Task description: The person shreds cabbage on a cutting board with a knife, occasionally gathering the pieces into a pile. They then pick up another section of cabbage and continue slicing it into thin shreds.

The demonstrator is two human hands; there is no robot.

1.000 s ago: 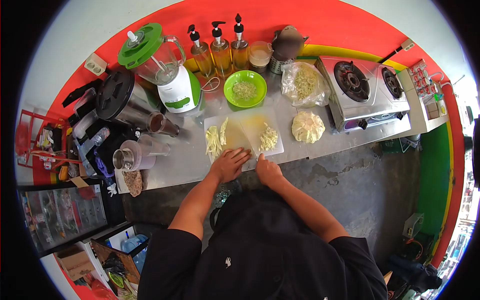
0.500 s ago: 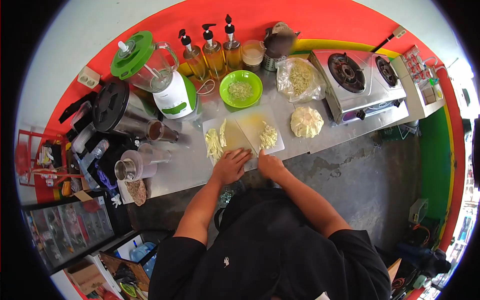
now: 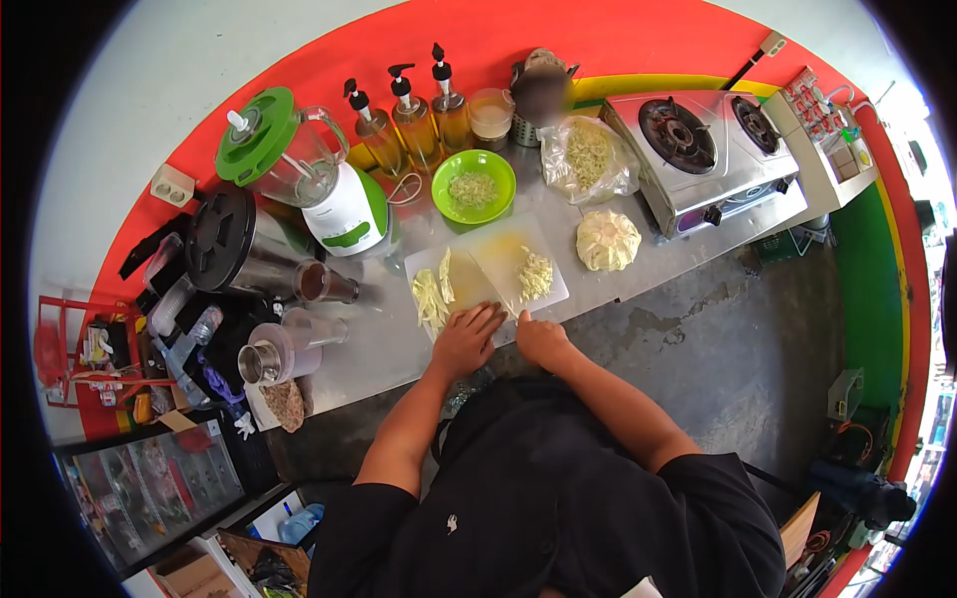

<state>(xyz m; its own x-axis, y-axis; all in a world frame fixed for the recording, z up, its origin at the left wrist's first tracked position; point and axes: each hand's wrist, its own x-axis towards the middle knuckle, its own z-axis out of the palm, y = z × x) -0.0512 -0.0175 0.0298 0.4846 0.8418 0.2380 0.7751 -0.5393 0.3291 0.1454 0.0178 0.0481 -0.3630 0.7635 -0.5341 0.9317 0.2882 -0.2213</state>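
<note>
A white cutting board (image 3: 550,261) lies near the counter's front edge. My right hand (image 3: 541,339) is closed round the handle of a knife (image 3: 490,280), whose thin blade slants up and left across the board. My left hand (image 3: 470,339) rests on the board's front edge, left of the knife, with its fingers stretched out; what lies under them is hidden. Pale cabbage strips (image 3: 429,297) lie on the board's left side. To the right of the blade sits a small heap of chopped cabbage (image 3: 535,273).
A green bowl (image 3: 475,211) of chopped cabbage stands behind the board. To the right are a cabbage head (image 3: 607,240), a plastic bag (image 3: 620,169) of shreds and a gas stove (image 3: 723,179). On the left stand a blender (image 3: 344,214) and a steel container (image 3: 264,239).
The camera view has tilted slightly. Both hands and the knife stay at nearly the same place on the board, and the cabbage heaps look unchanged.
</note>
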